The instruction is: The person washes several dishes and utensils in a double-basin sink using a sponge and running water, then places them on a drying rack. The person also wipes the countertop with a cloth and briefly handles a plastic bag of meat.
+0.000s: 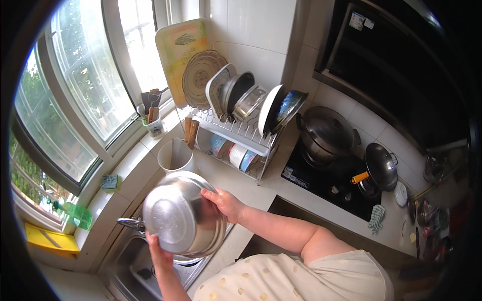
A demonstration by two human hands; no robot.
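A shiny stainless steel pot [171, 222] is held tilted above the sink's edge, its flat base turned towards the window side. Wet-looking spots show on the base. My left hand [161, 250] grips the pot's lower side; its fingers are partly hidden by the pot. My right hand [222, 203] grips the opposite upper side, thumb on the outer wall. Under the pot lies the stainless steel sink [130, 259], with the chrome faucet [131, 223] just left of the pot. A translucent plastic container [175, 156] with wooden-handled utensils stands behind the pot.
A wire dish rack [241, 133] holds plates, bowls and pans. Farther right, a lidded dark pot [325, 131] sits on the black cooktop [339, 180], near a wok lid [380, 167]. A sponge [110, 182], a green bottle [75, 214] and a yellow slicer [51, 239] line the window ledge.
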